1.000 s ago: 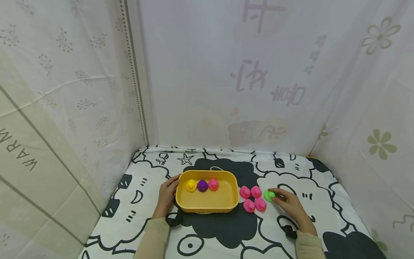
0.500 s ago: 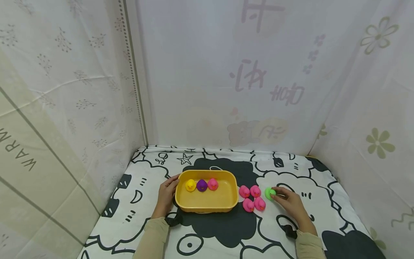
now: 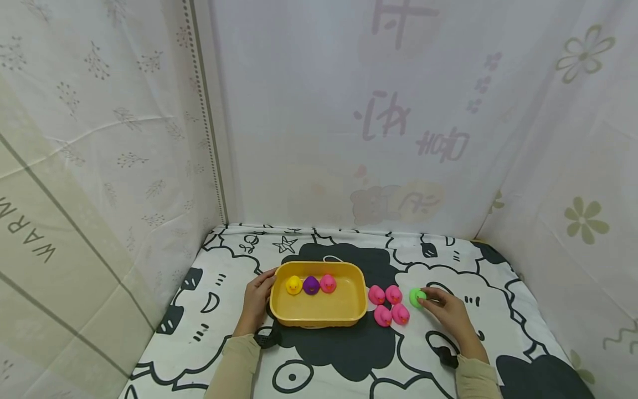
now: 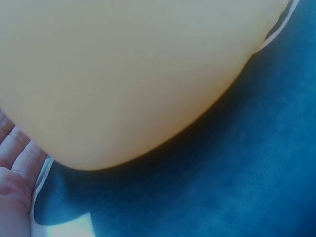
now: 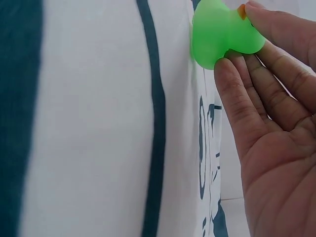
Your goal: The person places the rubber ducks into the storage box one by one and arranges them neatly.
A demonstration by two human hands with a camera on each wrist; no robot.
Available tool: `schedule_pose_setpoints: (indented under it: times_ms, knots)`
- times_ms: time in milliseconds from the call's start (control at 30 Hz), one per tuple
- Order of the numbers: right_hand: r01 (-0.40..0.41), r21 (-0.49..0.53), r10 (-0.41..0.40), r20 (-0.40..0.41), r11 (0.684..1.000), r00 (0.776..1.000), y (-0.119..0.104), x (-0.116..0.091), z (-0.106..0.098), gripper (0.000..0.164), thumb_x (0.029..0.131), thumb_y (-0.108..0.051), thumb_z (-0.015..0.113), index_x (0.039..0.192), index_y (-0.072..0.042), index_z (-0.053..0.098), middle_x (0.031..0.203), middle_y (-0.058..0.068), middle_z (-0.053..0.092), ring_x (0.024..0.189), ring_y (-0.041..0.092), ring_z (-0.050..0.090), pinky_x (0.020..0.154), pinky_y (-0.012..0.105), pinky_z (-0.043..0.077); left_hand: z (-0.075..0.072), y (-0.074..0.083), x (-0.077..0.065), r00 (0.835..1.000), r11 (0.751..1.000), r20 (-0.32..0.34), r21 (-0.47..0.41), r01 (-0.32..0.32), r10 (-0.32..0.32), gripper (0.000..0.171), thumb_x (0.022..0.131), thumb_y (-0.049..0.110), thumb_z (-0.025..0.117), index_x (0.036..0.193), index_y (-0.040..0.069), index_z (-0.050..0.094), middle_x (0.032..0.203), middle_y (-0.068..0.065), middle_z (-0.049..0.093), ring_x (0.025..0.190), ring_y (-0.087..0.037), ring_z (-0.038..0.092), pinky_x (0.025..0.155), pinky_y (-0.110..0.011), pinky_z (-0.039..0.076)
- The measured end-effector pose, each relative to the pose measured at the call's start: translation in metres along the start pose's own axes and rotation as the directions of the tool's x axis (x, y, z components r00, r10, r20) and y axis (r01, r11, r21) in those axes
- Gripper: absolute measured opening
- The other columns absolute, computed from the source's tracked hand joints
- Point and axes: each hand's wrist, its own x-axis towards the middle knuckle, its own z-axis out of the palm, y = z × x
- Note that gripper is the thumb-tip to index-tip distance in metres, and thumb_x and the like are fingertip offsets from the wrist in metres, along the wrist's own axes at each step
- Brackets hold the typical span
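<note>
A green rubber duck (image 5: 222, 34) with an orange beak is pinched between the fingertips and thumb of my right hand (image 3: 447, 313). It is close over the cloth, just right of several pink rubber ducks (image 3: 389, 305) grouped in two rows. My left hand (image 3: 256, 299) holds the left side of a yellow plastic tray (image 3: 319, 321), fingertips at its rim near the far corner. Inside the tray a yellow duck (image 3: 294, 285), a purple duck (image 3: 311, 286) and a pink duck (image 3: 328, 284) stand in a row. The tray's outer wall (image 4: 123, 98) hides part of the left fingers in the left wrist view.
A white cloth (image 3: 214, 332) with black cartoon drawings covers the table. Pale printed curtains (image 3: 319, 122) enclose it at the back and both sides. The pink ducks sit close by the tray's right edge.
The green duck has shifted slightly right, away from the pink ducks, and turned a little in my right fingers. My left hand and the tray have stayed in place.
</note>
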Motion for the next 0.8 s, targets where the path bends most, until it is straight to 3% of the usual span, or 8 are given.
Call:
schedule_pose_setpoints:
  times_ms: [300,600,800]
  knots:
    - [0.042,-0.023,-0.043,-0.017,0.999,0.999,-0.007,0.008,0.001,0.044,0.088,-0.042,0.077,0.121,-0.013,0.071,0.112,0.008,0.072,0.105,0.026,0.068,0.092,0.043,0.058,-0.008,-0.028,0.016,1.000,1.000,-0.012,-0.019,-0.004,0.003,0.040,0.104,0.022,0.056,0.139,0.004,0.059,0.144,-0.015,0.054,0.128,-0.031,0.056,0.101,-0.030,0.051]
    - [0.105,0.013,-0.105,0.020,0.994,0.994,-0.029,0.028,0.004,0.044,0.088,-0.044,0.076,0.120,-0.015,0.070,0.112,0.005,0.072,0.105,0.024,0.068,0.091,0.039,0.059,-0.007,-0.032,0.017,0.998,0.998,-0.035,-0.033,-0.054,0.053,0.040,0.100,0.027,0.061,0.134,0.006,0.064,0.137,-0.013,0.060,0.119,-0.024,0.063,0.095,-0.028,0.054]
    - [0.170,0.102,-0.175,0.041,0.980,0.984,-0.047,0.039,0.007,0.039,0.088,-0.038,0.078,0.119,-0.015,0.071,0.112,0.005,0.072,0.104,0.024,0.069,0.088,0.028,0.059,-0.006,-0.031,0.017,0.998,0.998,-0.037,-0.048,-0.044,0.043,0.037,0.100,0.026,0.061,0.132,0.008,0.065,0.135,-0.011,0.061,0.116,-0.021,0.065,0.095,-0.029,0.055]
